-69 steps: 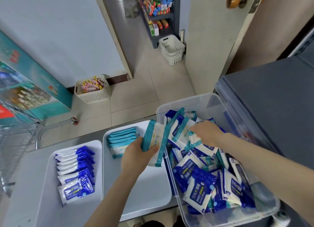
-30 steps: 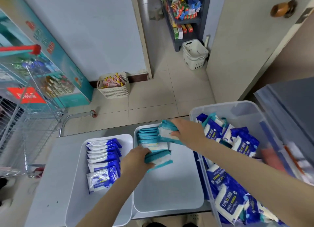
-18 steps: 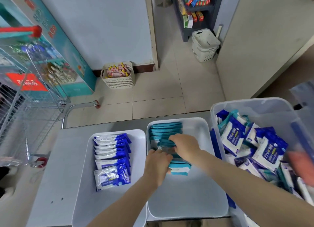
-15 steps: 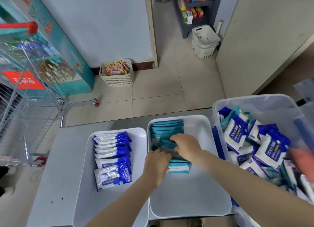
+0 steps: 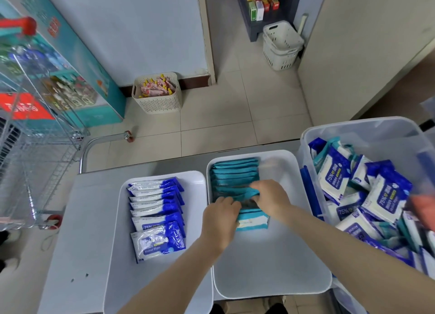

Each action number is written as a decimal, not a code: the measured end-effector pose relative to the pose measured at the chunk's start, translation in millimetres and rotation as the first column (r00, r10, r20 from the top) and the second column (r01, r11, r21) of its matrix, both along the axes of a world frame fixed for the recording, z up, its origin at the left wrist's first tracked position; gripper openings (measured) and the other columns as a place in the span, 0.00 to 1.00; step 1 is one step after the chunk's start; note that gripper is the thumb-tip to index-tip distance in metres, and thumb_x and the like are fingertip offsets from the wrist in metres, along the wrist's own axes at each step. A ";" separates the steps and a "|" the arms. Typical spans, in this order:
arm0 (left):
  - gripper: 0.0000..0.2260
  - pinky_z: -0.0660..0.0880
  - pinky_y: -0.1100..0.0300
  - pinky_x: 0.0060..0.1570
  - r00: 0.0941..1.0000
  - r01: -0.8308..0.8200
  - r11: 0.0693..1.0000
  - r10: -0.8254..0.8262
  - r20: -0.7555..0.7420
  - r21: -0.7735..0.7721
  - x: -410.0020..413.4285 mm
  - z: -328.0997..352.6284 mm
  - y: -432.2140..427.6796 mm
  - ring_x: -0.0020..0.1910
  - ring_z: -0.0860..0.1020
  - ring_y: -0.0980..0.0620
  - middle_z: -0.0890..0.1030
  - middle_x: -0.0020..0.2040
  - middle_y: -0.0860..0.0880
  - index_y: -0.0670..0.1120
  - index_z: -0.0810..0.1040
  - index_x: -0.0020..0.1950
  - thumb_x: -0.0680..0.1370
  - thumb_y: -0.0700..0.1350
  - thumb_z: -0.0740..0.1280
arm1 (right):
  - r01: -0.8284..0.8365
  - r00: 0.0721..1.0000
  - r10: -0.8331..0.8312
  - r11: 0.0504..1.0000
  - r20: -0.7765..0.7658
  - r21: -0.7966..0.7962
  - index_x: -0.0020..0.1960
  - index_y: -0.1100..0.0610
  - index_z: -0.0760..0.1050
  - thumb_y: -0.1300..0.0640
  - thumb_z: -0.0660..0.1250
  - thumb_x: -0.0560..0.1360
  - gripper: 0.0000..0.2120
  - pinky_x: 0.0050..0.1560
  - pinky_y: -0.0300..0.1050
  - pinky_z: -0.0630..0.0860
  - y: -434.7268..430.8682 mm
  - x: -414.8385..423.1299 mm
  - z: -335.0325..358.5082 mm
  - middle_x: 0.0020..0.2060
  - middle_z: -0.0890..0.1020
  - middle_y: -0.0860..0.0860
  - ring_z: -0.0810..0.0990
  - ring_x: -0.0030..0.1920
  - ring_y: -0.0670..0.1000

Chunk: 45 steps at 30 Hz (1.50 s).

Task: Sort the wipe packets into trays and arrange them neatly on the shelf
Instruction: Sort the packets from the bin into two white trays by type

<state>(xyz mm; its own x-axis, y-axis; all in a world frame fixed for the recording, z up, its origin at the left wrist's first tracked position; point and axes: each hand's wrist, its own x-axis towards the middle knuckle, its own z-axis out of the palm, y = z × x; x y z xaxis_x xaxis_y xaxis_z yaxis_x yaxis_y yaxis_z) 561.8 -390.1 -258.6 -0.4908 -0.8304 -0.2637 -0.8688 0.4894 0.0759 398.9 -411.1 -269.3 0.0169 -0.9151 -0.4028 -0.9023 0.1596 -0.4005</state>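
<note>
Head view: my two forearms reach in from the bottom edge over a grey table [image 5: 89,219].
Around: a wire shopping cart [image 5: 35,160] stands left of the table. On the tiled floor beyond, a cream basket [image 5: 156,101] of snack sachets sits against the wall, and two stacked white baskets [image 5: 281,45] stand by a dark shelf [image 5: 261,5].
In the way: my left hand [image 5: 220,219] and right hand [image 5: 270,198] cover the middle of the teal packets [image 5: 234,172].
Hard to make out: my fingertips are buried among the packets. A blurred reddish shape at the right edge is unreadable. The clear bin [image 5: 353,127] is cut off at the right.
Left tray [image 5: 113,255]: blue packets [image 5: 156,210] overlapped in one row.
Middle tray [image 5: 277,285]: the teal packets in a row along its left side, the nearest lying flat.
Clear bin: a loose heap of mixed packets [image 5: 381,196], blue and teal.
Left hand: fingers curled onto the near teal packets, holding them.
Right hand: fingers curled round a teal packet in the row, gripping it.
</note>
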 end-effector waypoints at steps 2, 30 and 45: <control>0.15 0.70 0.62 0.24 0.999 -0.022 0.998 0.020 -0.036 -0.065 0.4 -4.5 -8.8 0.31 0.76 0.49 0.76 0.31 0.53 0.50 0.78 0.32 0.51 0.46 0.79 | 0.077 0.995 -0.075 0.996 0.060 -0.038 0.57 0.54 0.77 0.59 0.65 0.76 0.10 0.46 0.40 0.73 -6.2 -0.6 0.8 0.51 0.82 0.51 0.80 0.49 0.54; 0.08 0.72 0.62 0.47 0.895 -0.248 0.967 0.253 -0.367 0.061 -96.8 75.3 -7.1 0.51 0.78 0.56 0.79 0.51 0.58 0.56 0.79 0.53 0.76 0.47 0.64 | 0.450 0.844 -0.351 0.875 0.407 -0.178 0.57 0.55 0.80 0.61 0.63 0.78 0.11 0.52 0.29 0.70 64.7 -118.9 107.4 0.51 0.83 0.47 0.78 0.48 0.43; 0.07 0.74 0.65 0.50 0.740 -0.256 0.879 0.446 -0.503 0.403 -223.5 98.7 28.6 0.43 0.77 0.59 0.79 0.44 0.59 0.53 0.80 0.48 0.75 0.43 0.65 | -0.331 0.795 0.316 0.941 -0.518 0.068 0.64 0.50 0.74 0.57 0.64 0.74 0.18 0.74 0.52 0.49 61.1 -264.5 46.5 0.61 0.74 0.50 0.65 0.66 0.55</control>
<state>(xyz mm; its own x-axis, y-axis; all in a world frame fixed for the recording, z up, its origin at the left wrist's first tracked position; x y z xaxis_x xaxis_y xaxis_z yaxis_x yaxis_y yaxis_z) 338.3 -361.5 -159.8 -0.3150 -0.9040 -0.2890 -0.7208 0.0298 0.6925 134.4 -349.9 -222.7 0.1112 -0.9034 -0.4140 -0.9738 -0.1823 0.1362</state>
